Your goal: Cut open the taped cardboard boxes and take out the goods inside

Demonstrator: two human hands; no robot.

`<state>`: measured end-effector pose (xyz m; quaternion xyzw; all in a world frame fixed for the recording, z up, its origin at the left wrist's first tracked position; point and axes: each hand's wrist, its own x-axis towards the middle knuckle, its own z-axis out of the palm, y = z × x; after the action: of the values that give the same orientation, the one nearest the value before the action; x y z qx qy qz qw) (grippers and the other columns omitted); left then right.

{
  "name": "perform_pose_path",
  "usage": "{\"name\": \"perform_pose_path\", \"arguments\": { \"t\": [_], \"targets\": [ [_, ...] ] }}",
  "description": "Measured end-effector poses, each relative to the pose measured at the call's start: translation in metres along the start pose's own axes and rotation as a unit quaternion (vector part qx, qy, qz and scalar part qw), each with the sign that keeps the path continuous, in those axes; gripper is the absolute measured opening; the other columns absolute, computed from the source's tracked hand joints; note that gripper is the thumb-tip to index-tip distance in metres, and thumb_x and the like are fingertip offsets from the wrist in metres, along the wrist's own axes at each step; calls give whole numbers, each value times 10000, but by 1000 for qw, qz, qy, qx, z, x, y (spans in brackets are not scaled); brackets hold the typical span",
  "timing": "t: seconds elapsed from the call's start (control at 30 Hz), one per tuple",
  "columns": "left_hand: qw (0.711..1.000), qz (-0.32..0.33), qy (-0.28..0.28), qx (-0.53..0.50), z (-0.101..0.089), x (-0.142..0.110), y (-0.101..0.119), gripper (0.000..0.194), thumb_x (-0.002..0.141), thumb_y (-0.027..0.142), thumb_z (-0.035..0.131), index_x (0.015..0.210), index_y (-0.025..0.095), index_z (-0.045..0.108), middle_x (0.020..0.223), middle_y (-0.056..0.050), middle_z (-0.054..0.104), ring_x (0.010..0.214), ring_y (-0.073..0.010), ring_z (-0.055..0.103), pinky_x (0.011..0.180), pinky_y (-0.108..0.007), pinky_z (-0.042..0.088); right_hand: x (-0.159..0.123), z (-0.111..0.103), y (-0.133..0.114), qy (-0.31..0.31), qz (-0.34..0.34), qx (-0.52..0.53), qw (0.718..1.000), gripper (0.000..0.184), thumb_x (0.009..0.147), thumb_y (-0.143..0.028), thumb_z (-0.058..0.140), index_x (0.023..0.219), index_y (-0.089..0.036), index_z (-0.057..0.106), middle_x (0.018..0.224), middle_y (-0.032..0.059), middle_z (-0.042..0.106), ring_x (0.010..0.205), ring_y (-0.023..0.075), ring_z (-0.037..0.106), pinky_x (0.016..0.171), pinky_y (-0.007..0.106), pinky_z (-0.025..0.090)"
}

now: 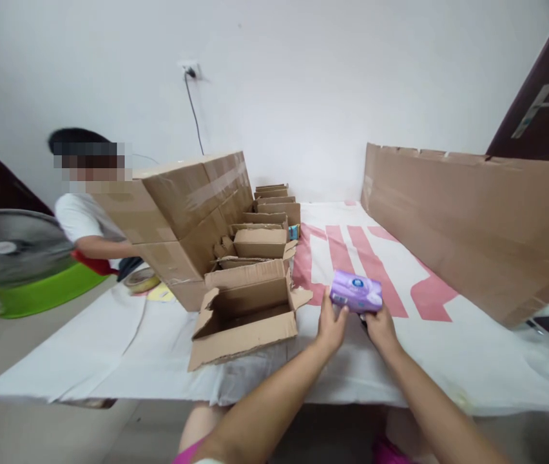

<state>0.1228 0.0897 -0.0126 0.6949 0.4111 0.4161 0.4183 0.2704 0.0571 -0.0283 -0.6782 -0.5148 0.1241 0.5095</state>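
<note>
A purple tissue pack (pixel 356 291) is held a little above the cloth-covered table, between my two hands. My left hand (pixel 331 325) grips its left end, thumb on the near side. Around the right end, my right hand (pixel 381 328) is closed. Something small and dark shows beneath the pack by my right fingers, too blurred to name. Just left of my left hand stands an open cardboard box (pixel 250 309) with torn flaps, its visible inside bare.
More open boxes (pixel 261 241) run back in a row, one holding a blue packet (pixel 294 232). Taped cartons (pixel 192 219) form a wall at left, a cardboard panel (pixel 468 225) stands at right. Beyond the cartons sit a person (pixel 86 212), a tape roll (pixel 142 280) and a fan (pixel 8 248).
</note>
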Motion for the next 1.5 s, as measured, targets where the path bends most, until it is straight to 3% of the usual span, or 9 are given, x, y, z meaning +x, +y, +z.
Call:
{"name": "perform_pose_path", "arguments": {
  "t": [0.2, 0.5, 0.7, 0.77, 0.9, 1.03, 1.1, 1.3, 1.5],
  "targets": [
    [993, -61, 97, -12, 16, 39, 31, 681, 864, 266, 509, 1449, 97, 206, 1530, -202, 267, 1449, -277, 211, 1201, -412, 161, 46, 10, -24, 44, 72, 19, 996, 395, 775, -392, 414, 1004, -143, 617, 872, 127, 694, 832, 285, 636, 745, 432, 502],
    [997, 42, -9, 66, -41, -111, -3, 696, 864, 306, 504, 1457, 158, 171, 1517, -169, 266, 1429, -292, 224, 1183, -500, 210, -86, -1, -10, -18, 54, 104, 993, 445, 808, -512, 558, 1110, -186, 537, 1020, 107, 666, 925, 255, 623, 846, 401, 485],
    [983, 52, -110, 134, -103, -157, -24, 549, 819, 187, 523, 1351, 196, 388, 1359, -136, 494, 1275, -288, 465, 1087, -471, 401, -106, 4, 8, -100, 34, 11, 994, 494, 750, -567, 602, 1065, -187, 587, 1013, 106, 674, 931, 276, 625, 852, 417, 486],
    [977, 98, -57, 180, -124, -166, -25, 412, 851, 180, 502, 1259, 226, 475, 1211, -95, 596, 1137, -252, 572, 979, -401, 504, -106, 4, 6, -108, 29, -13, 994, 498, 750, -591, 585, 1029, -178, 597, 940, 102, 680, 841, 262, 630, 788, 401, 504],
    [915, 181, 212, 293, -170, -172, -32, 207, 828, 147, 541, 1018, 226, 558, 866, -35, 614, 805, -206, 625, 699, -345, 557, -105, 4, 3, -99, 6, -45, 994, 492, 755, -605, 565, 995, -177, 602, 884, 98, 677, 786, 251, 627, 730, 377, 512],
    [824, 244, 385, 337, -220, -159, -31, 368, 716, 130, 684, 1033, 213, 517, 962, -42, 541, 899, -206, 571, 786, -380, 517, -106, 4, 3, -98, -14, -59, 993, 481, 788, -589, 538, 1029, -176, 587, 945, 108, 675, 857, 261, 635, 770, 383, 510],
    [793, 277, 404, 362, -242, -148, -21, 523, 667, 142, 743, 1120, 218, 494, 1102, -77, 527, 1044, -236, 543, 894, -433, 490, -105, 4, 3, -101, -25, -62, 993, 478, 799, -586, 525, 1037, -175, 583, 953, 108, 673, 884, 267, 634, 788, 391, 507],
    [908, 181, 220, 307, -274, -107, 3, 141, 850, 269, 595, 971, 205, 625, 1031, -72, 671, 1088, -237, 592, 936, -413, 484, -105, 5, 4, -108, -30, -67, 991, 491, 796, -594, 521, 1027, -166, 587, 967, 120, 672, 892, 275, 630, 799, 407, 503],
    [918, 35, 319, 234, -266, -81, -6, 278, 811, 433, 591, 934, 185, 614, 796, -16, 673, 713, -168, 616, 664, -279, 495, -106, 7, 9, -99, -26, -56, 993, 502, 784, -613, 531, 1017, -172, 583, 946, 110, 664, 876, 269, 627, 800, 413, 502]
  ]
}}
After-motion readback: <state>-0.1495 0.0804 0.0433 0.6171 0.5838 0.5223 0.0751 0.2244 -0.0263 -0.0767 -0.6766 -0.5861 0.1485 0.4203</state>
